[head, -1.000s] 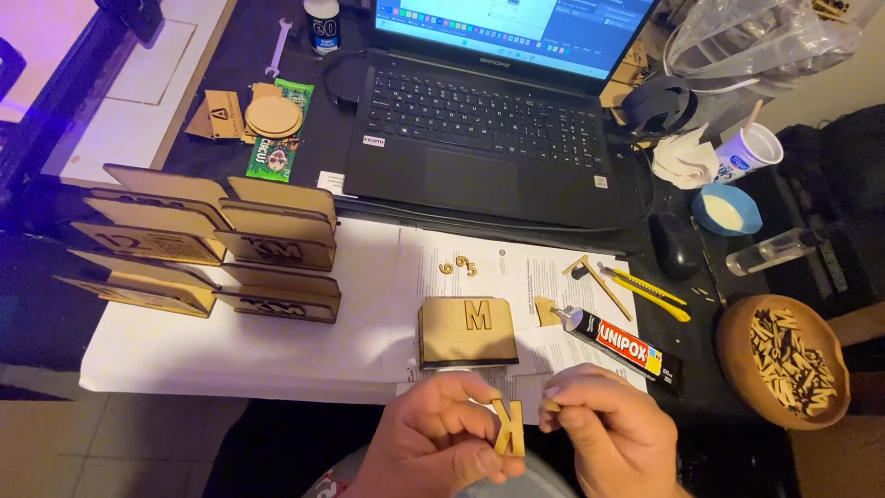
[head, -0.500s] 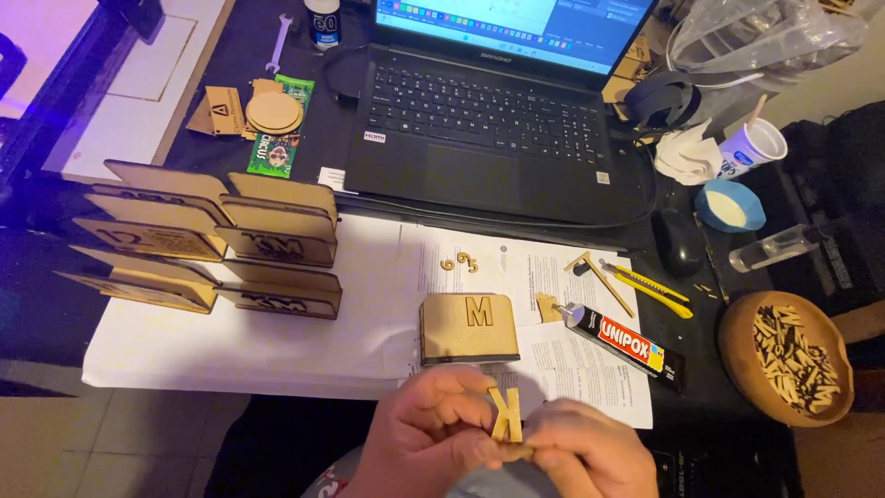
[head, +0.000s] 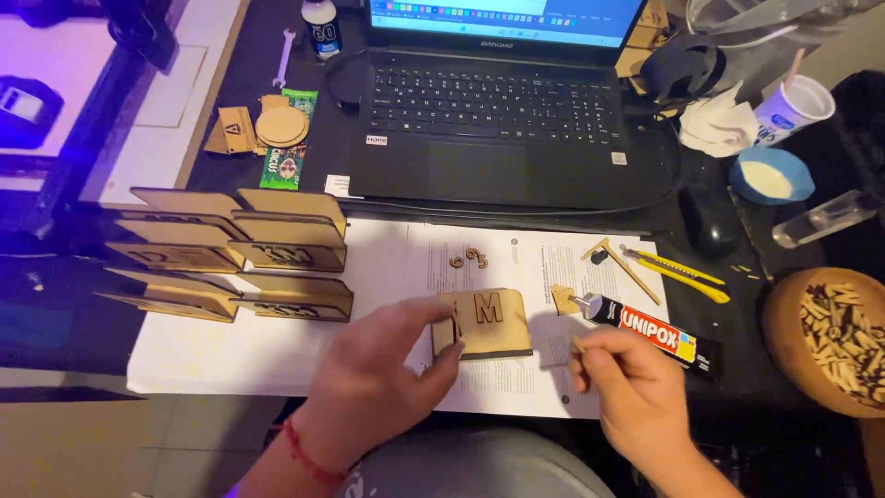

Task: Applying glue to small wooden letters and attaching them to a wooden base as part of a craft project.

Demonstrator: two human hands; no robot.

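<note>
Touching left fingers [head: 433, 318]: wooden plaque [head: 487, 323]

You sit at a dark desk [head: 277, 83] in dim light; violet glow washes its left edge, and pale tiled floor [head: 111, 443] shows below the near left corner.

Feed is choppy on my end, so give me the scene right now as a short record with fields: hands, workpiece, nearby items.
left hand: fingers on the left edge of the wooden plaque
right hand: pinching a thin stick, apart from the plaque
wooden plaque: flat on white paper, raised letter on top
glue tube: lying right of the plaque
wooden stands: grouped at left
laptop: open, behind the paper
wooden bowl: far right, holds small pieces
</note>
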